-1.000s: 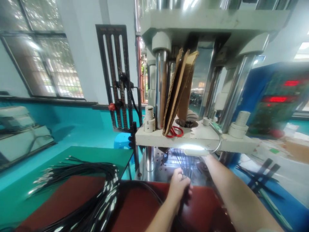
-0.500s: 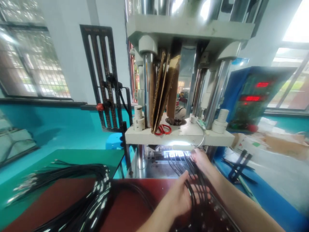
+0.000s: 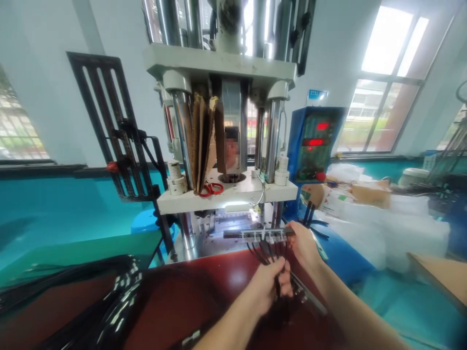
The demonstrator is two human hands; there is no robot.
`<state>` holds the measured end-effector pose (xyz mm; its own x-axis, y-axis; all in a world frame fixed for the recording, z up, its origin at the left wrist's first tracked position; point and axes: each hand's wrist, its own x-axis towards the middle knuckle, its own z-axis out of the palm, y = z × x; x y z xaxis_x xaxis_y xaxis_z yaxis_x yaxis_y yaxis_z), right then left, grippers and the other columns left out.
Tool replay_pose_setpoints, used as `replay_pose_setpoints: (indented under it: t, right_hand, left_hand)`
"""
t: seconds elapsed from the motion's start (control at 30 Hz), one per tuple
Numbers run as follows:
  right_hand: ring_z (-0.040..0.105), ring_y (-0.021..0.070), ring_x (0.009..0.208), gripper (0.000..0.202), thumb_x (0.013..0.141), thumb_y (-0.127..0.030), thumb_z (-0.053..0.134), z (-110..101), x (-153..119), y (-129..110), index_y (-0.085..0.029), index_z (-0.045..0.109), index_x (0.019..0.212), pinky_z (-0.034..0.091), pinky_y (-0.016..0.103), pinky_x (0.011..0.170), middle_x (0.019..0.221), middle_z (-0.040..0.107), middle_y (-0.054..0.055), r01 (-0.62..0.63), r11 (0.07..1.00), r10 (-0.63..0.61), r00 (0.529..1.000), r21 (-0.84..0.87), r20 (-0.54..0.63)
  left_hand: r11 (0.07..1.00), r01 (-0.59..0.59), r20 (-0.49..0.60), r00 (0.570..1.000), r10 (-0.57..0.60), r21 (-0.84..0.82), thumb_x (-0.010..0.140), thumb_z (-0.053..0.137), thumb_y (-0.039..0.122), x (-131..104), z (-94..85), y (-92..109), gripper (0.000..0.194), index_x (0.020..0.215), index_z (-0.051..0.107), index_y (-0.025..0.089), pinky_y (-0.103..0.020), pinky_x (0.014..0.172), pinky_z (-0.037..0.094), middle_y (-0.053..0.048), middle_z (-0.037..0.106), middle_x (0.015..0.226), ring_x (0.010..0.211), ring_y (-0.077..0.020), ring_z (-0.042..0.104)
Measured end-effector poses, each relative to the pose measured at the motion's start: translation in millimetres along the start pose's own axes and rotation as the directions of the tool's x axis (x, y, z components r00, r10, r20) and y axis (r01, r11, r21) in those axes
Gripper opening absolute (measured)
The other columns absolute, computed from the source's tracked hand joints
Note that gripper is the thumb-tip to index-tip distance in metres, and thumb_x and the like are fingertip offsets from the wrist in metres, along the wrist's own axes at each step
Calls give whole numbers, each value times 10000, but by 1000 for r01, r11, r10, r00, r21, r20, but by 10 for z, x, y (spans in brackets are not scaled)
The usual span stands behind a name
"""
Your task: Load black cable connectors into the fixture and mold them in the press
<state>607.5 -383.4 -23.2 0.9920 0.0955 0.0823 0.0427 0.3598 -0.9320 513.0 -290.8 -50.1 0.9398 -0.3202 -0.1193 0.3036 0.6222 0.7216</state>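
Note:
My right hand (image 3: 302, 243) grips the right end of a metal mould bar (image 3: 265, 235), which has dark ends and a row of small slots. Several black cables (image 3: 260, 252) hang from the bar's near side. Below it, my left hand (image 3: 274, 283) is closed around these cables. The bar is held above the front of the press bed, near the edge of the dark red table (image 3: 204, 279). Beside my left hand, a second long bar (image 3: 310, 295) lies on the table, partly hidden by my hand and the cables.
The press (image 3: 226, 197) stands ahead, with red-handled scissors (image 3: 211, 189) and cardboard pieces on its plate. Bundled black cables (image 3: 116, 301) lie at the left. On the right are a blue control box (image 3: 317, 146) with red displays and white bags (image 3: 372, 228).
The bar has come out from under the press plate towards me, in my right hand. My left hand stays closed on the cables. The view has turned to the right.

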Motion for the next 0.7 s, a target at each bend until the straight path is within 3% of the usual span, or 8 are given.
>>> replay_pose_setpoints:
  t: [0.17,0.3,0.37,0.53,0.7]
  right_hand:
    - [448,97,334,171,696,-356,570,-368,-102,6,-198,505,691,338,184,305,427,524,-50,-33,999,38,990,39,-134]
    - [460,90,328,192,698,-373,577,-573,-226,50,-194,509,707,346,170,305,427,539,-49,-15,998,28,979,67,-200]
    - [460,94,327,189,701,-374,573,-620,-296,56,-198,505,710,345,179,303,433,542,-51,5,996,14,976,85,-220]
    - [511,102,405,190,713,-365,580,-641,-421,16,-196,493,698,401,197,379,480,542,-53,87,990,-60,970,108,-234]
    - [463,116,333,212,719,-419,551,-677,-471,63,-216,488,719,351,212,293,429,511,-59,20,999,-9,968,41,-251]
  left_hand:
    - [948,146,74,982,-173,283,642,610,495,-152,103,-180,376,639,467,147,-246,448,339,91,318,387,310,-45,294]
    - [893,220,90,957,-275,392,620,618,519,-209,120,-275,403,601,462,148,-234,414,326,96,287,365,296,-38,258]
    - [902,200,81,965,-249,383,648,599,521,-209,119,-293,399,616,466,147,-226,399,321,96,284,367,294,-35,241]
    - [960,39,50,997,-56,277,755,458,572,-218,127,-280,420,787,507,156,-210,385,327,106,279,377,287,-35,206]
    - [899,100,163,969,-185,426,760,459,558,-215,152,-267,432,676,523,140,-218,380,340,96,271,343,271,-42,227]
